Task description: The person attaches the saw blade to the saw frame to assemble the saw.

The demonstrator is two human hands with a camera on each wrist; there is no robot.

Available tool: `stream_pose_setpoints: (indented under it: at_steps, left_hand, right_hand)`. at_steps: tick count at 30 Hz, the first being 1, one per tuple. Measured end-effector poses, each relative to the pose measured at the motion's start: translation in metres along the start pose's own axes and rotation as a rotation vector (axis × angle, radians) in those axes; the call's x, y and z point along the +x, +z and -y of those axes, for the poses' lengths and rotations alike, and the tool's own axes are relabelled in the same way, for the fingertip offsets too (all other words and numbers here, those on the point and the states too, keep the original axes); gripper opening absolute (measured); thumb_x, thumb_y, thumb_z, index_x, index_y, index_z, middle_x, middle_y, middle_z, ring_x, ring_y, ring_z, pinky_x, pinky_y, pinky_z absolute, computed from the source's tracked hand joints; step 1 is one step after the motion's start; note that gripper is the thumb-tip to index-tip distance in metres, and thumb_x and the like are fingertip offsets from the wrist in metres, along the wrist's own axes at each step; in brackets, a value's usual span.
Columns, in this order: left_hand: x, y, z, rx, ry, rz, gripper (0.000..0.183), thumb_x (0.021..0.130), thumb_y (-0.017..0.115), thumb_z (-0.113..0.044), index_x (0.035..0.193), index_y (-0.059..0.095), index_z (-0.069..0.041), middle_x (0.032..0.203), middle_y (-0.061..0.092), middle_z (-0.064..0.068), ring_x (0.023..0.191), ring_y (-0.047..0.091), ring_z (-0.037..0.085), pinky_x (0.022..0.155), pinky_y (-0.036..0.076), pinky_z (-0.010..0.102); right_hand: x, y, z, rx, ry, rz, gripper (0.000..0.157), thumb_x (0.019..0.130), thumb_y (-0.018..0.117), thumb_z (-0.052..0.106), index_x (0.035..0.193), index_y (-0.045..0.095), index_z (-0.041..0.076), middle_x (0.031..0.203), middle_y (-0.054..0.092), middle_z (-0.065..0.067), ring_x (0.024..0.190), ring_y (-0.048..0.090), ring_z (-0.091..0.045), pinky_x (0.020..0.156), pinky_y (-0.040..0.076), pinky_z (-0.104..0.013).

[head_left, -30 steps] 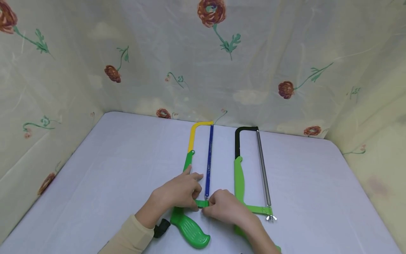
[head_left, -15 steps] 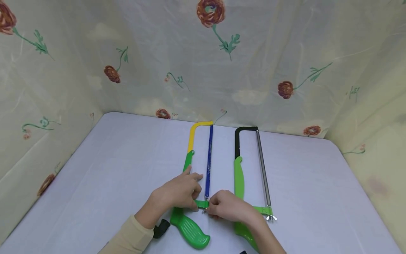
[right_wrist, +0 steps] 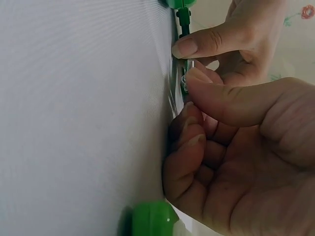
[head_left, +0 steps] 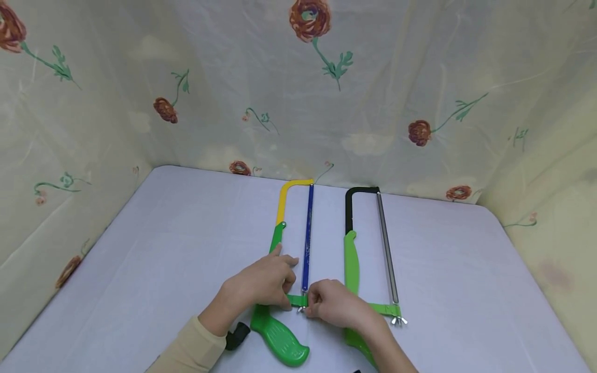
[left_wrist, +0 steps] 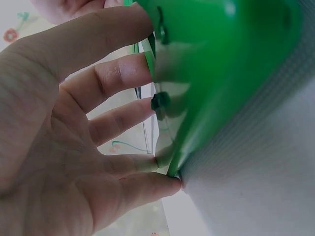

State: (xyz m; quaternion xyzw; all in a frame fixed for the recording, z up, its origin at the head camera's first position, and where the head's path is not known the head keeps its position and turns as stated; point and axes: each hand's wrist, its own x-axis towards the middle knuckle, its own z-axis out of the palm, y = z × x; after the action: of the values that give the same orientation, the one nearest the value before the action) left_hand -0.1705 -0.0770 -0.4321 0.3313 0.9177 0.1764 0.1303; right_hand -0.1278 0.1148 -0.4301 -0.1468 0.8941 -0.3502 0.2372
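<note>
A hacksaw with a green handle (head_left: 282,341), a yellow front frame and a blue blade (head_left: 308,238) lies flat on the table. My left hand (head_left: 258,280) holds its green frame, the thumb on the short lower bar and the other fingers spread along the frame. In the left wrist view those fingers meet the green frame (left_wrist: 221,64). At the blade's near end, my right hand (head_left: 336,303) pinches a silver wing nut (head_left: 300,310) between thumb and index finger; the fingertips partly cover it. Its other fingers curl loosely in the right wrist view.
A second hacksaw (head_left: 352,259), light green and black with a grey blade, lies to the right, its handle partly under my right forearm. A black object (head_left: 238,335) sits beside my left wrist. Flowered cloth (head_left: 280,103) encloses the back and sides of the white table (head_left: 186,223).
My right fingers have shifted slightly at the lower bar's end, and the wing nut, hidden one second ago, now shows. My left hand and both hacksaws stay in place.
</note>
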Motion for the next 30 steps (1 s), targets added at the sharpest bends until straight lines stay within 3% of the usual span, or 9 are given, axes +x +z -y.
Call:
stream_pose_setpoints:
  at_steps: [13,21,30]
  left_hand:
    - [-0.001,-0.002,-0.001,-0.005,-0.006,0.006,0.037,0.071,0.089,-0.03,0.056,0.056,-0.022,0.145,0.056,0.006,0.146,0.041,0.026,0.127,0.014,0.048]
    - [-0.001,-0.002,-0.002,0.0,-0.012,0.009,0.037,0.072,0.088,-0.03,0.056,0.056,-0.022,0.147,0.055,0.006,0.148,0.037,0.028,0.127,0.015,0.048]
    - [-0.001,-0.001,-0.001,0.02,0.003,0.003,0.037,0.072,0.088,-0.031,0.056,0.056,-0.022,0.146,0.055,0.006,0.146,0.04,0.025,0.127,0.015,0.047]
  right_hand:
    - [0.003,0.004,-0.002,-0.027,0.022,0.0,0.038,0.079,0.08,0.033,0.06,0.052,0.016,0.054,0.044,0.007,0.053,0.041,-0.009,0.047,0.029,-0.022]
    - [0.003,0.006,-0.002,-0.028,0.036,-0.051,0.045,0.077,0.082,0.037,0.054,0.047,0.019,0.05,0.038,0.01,0.049,0.035,-0.007,0.045,0.025,-0.022]
    - [0.005,0.015,0.003,-0.116,0.107,-0.143,0.051,0.074,0.08,0.047,0.052,0.043,0.02,0.048,0.034,0.01,0.046,0.032,-0.008,0.043,0.025,-0.023]
